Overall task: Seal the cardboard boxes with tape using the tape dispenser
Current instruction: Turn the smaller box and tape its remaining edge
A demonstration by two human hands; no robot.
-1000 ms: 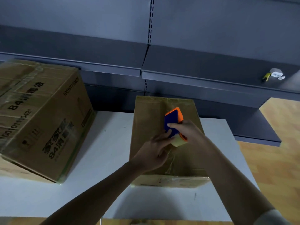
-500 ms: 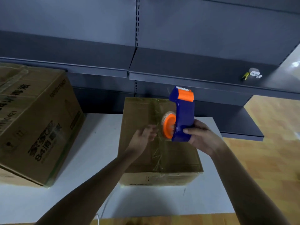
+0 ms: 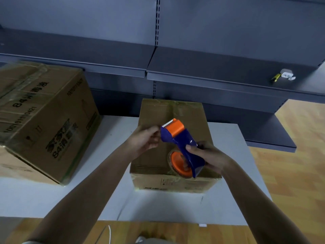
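Note:
A small cardboard box (image 3: 154,161) stands on the white table (image 3: 52,196) in front of me, its top flaps closed with clear tape along the seam. Above it my right hand (image 3: 209,156) grips the handle of the blue and orange tape dispenser (image 3: 181,147), which is tilted with its toothed blade up and to the left. My left hand (image 3: 146,140) holds the dispenser's front end just below the blade, fingers curled at the blue frame. The orange tape hub faces me near the box's front edge.
A larger taped cardboard box (image 3: 42,117) with printed text sits on the table at left, resting on another box. Dark grey metal shelving (image 3: 211,67) runs behind; small white and yellow items (image 3: 284,75) lie on its right shelf. Wooden floor (image 3: 290,173) lies to the right.
The dispenser has been lifted off the box top and tipped over to the left. My left hand has left the box surface and taken hold of the dispenser's front end.

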